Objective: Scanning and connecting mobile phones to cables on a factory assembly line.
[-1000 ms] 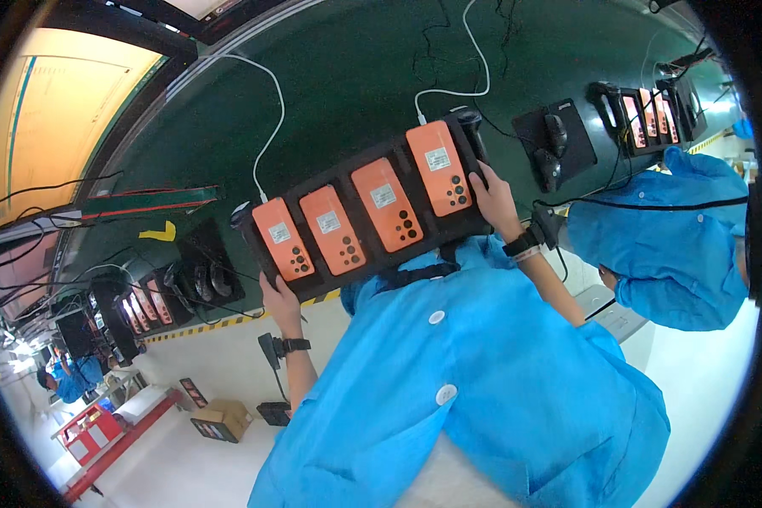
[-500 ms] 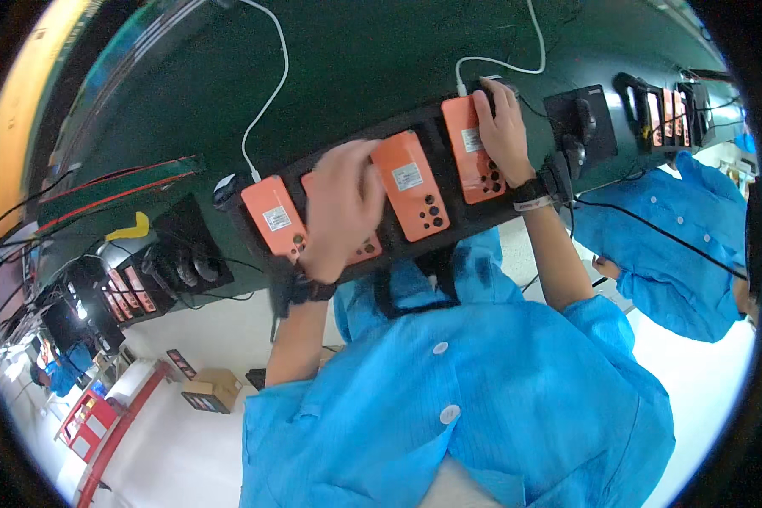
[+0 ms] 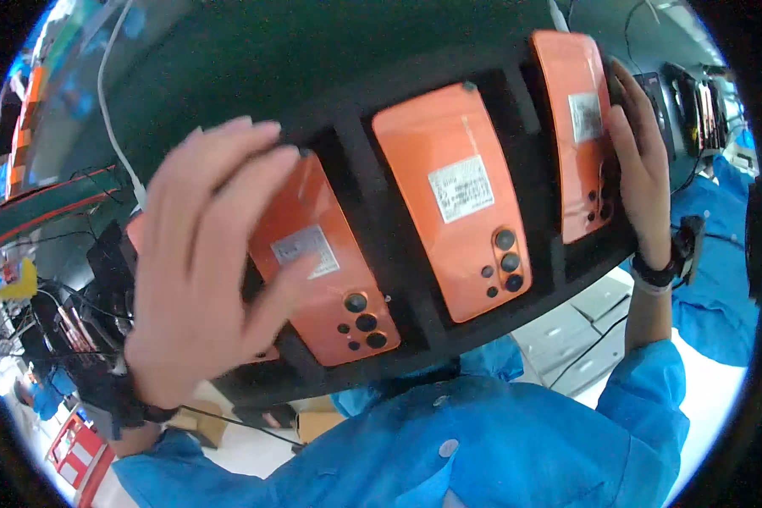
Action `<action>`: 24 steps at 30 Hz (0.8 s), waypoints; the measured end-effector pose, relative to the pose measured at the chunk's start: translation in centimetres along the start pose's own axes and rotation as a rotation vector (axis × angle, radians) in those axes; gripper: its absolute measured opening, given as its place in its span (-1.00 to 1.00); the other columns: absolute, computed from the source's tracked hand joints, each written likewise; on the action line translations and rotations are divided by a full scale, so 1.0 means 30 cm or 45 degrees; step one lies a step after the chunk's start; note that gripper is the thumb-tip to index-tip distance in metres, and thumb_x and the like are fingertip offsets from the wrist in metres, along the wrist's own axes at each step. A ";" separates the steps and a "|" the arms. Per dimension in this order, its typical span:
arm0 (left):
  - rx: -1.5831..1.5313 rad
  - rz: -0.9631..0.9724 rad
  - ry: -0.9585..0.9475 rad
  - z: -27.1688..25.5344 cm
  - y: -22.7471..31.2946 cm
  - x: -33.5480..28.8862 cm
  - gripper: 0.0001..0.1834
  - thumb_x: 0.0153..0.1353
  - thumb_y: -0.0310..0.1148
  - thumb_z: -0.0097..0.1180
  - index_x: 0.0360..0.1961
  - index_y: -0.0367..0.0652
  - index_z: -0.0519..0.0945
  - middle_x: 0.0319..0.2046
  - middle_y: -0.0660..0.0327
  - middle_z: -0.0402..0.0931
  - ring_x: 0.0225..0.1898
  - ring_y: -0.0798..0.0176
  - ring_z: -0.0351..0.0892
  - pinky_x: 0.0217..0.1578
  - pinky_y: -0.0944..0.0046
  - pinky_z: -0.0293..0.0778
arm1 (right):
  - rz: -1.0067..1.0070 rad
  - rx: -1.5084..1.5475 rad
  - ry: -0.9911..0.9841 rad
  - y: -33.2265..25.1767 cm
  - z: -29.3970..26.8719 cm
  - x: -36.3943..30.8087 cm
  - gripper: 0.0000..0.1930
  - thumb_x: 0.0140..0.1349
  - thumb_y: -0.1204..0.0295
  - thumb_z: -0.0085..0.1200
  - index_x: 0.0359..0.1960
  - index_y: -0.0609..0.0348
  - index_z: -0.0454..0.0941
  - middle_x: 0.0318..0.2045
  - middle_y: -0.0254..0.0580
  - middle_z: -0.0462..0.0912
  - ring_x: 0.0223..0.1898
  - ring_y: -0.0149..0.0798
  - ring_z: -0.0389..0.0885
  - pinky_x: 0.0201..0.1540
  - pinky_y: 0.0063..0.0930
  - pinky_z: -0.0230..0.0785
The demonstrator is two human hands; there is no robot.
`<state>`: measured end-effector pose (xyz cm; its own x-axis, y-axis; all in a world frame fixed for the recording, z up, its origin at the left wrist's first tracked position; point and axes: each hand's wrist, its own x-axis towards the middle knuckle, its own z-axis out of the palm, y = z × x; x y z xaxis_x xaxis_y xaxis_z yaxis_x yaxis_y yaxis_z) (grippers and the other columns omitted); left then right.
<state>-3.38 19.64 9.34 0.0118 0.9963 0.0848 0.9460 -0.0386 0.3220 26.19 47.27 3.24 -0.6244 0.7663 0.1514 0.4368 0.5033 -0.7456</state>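
Several orange phones lie back side up in slots of a black tray [image 3: 423, 326], each showing a white label and dark camera lenses. My left hand [image 3: 207, 245], slightly blurred, hovers open with fingers apart over the left end. It hides most of the leftmost phone [image 3: 135, 230] and partly covers the phone beside it [image 3: 351, 288]. The middle-right phone [image 3: 440, 161] is uncovered, with a small dark tab at its top corner. My right hand [image 3: 643, 169] lies along the right edge of the rightmost phone [image 3: 574, 169], fingers stretched out, thumb near the phone's side.
One white cable [image 3: 106, 93] runs to the leftmost phone; another white plug [image 3: 558, 15] meets the rightmost phone's top. A yellow object [image 3: 15, 284] and dark cables lie at the left. A person in a blue smock [image 3: 711, 279] is at the right. Cardboard boxes [image 3: 317, 423] stand below.
The view has come closer, so tray and phones look larger. My left hand has shifted left and its fingers have spread. My right hand has slid from the rightmost phone's face to its right edge.
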 end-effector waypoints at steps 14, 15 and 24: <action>0.355 -0.085 0.602 0.233 0.116 0.082 -0.35 0.32 0.09 0.03 0.10 -0.34 0.45 0.05 -0.14 0.46 0.13 -0.16 0.45 0.16 -0.09 0.35 | -0.213 -0.484 0.228 -0.034 -0.063 -0.303 -0.37 0.39 0.01 -0.02 0.26 0.30 0.33 0.20 0.23 0.45 0.15 0.20 0.51 0.15 -0.10 0.41; 0.342 -0.172 0.530 0.238 0.100 0.094 -0.34 0.33 0.12 -0.01 0.10 -0.34 0.45 0.04 -0.14 0.47 0.12 -0.16 0.47 0.15 -0.09 0.36 | -0.234 -0.485 0.231 -0.022 -0.060 -0.313 -0.36 0.39 -0.01 -0.02 0.27 0.31 0.32 0.19 0.25 0.47 0.14 0.21 0.52 0.15 -0.11 0.41; 0.252 -0.239 0.493 0.280 0.072 0.264 -0.33 0.34 0.21 -0.11 -0.03 -0.28 0.55 -0.13 -0.06 0.61 -0.07 -0.09 0.63 -0.08 -0.05 0.54 | -0.307 -0.412 -0.055 0.064 -0.301 -0.441 -0.62 0.42 0.32 -0.08 0.11 0.37 0.49 -0.17 0.26 0.68 -0.09 0.07 0.69 -0.01 -0.22 0.52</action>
<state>1.46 28.09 2.79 -0.2515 0.8813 0.4000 0.9642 0.1923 0.1825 41.15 41.72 5.66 -0.7575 0.5967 0.2648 0.4514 0.7718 -0.4479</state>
